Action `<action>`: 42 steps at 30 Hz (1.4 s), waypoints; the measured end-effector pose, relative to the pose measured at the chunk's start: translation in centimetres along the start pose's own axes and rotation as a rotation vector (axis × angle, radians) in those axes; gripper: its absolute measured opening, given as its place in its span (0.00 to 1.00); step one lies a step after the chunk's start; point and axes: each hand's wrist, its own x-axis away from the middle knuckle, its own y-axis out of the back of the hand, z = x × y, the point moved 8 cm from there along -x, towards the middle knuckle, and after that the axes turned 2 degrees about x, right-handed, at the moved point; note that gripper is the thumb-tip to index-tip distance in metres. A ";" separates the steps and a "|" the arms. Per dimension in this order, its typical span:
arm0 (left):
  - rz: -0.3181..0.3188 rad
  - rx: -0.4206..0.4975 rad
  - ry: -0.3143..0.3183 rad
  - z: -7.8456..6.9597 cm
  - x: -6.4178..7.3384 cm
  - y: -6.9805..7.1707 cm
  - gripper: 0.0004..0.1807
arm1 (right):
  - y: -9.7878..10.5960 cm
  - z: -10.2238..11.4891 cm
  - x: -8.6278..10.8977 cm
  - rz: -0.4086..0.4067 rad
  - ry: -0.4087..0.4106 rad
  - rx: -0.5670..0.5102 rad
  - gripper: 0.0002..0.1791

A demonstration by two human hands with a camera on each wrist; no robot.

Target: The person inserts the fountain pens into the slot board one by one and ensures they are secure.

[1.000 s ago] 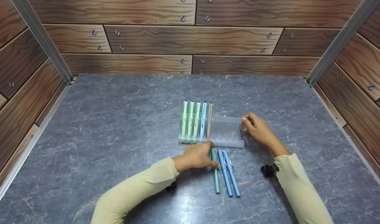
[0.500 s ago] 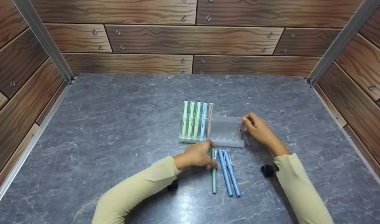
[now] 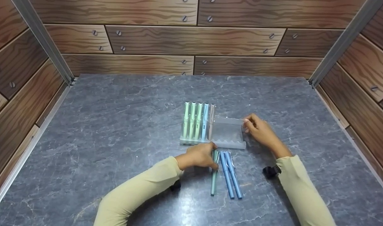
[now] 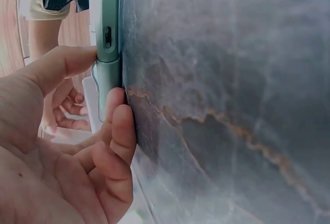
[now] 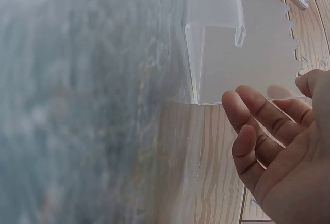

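Just in front of a frosted clear pen rack (image 3: 230,145), my left hand (image 3: 200,156) pinches a dark green pen (image 3: 213,185) between thumb and fingers. The left wrist view shows that green pen (image 4: 107,12) lying close to the tabletop, its clip side toward the palm. At the rack's back right corner, my right hand (image 3: 260,131) pinches the edge; in the right wrist view a fingertip shows through the rack wall (image 5: 258,53). Two blue pens (image 3: 227,175) lie side by side, right of the green one.
Three light green pens (image 3: 191,124), a light blue pen (image 3: 205,121) and a grey-brown pen (image 3: 211,122) stand in the rack's left slots. The rack's right slots hold no pens. Wood-patterned walls (image 3: 191,40) enclose the grey marbled table (image 3: 116,110).
The green pen's lower end has swung left, away from the blue pens, and the pen has rolled so its clip faces differently. My right hand and the rack have stayed put.
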 end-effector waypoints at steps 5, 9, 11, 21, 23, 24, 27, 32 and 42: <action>0.017 0.027 -0.010 0.2 -0.1 -0.1 0.38 | -0.1 0.0 0.1 -0.003 -0.004 -0.008 0.15; 0.013 0.057 -0.023 0.3 -0.1 -0.1 0.38 | 0.0 -0.1 0.1 -0.007 -0.007 -0.009 0.15; 0.011 0.073 -0.032 0.4 -0.1 -0.1 0.38 | 0.0 -0.1 0.1 -0.008 -0.008 -0.002 0.15; 0.009 0.127 -0.064 0.2 0.0 0.0 0.38 | 0.0 0.0 0.1 -0.004 0.001 0.015 0.15; 0.011 0.145 -0.067 0.3 0.0 0.1 0.39 | 0.0 0.0 0.1 -0.007 0.001 0.015 0.15; 0.013 0.155 -0.067 0.3 -0.1 0.1 0.39 | 0.0 0.0 0.1 -0.009 0.001 0.015 0.14; 0.027 0.197 -0.071 0.3 0.0 0.1 0.39 | 0.0 0.0 0.2 -0.008 0.000 0.012 0.15; 0.032 0.302 -0.100 0.1 0.1 0.3 0.37 | -0.1 -0.1 0.2 -0.001 -0.004 0.008 0.16; 0.032 0.423 -0.198 -0.7 0.6 1.6 0.36 | 0.0 -0.1 -0.1 -0.006 0.005 0.000 0.14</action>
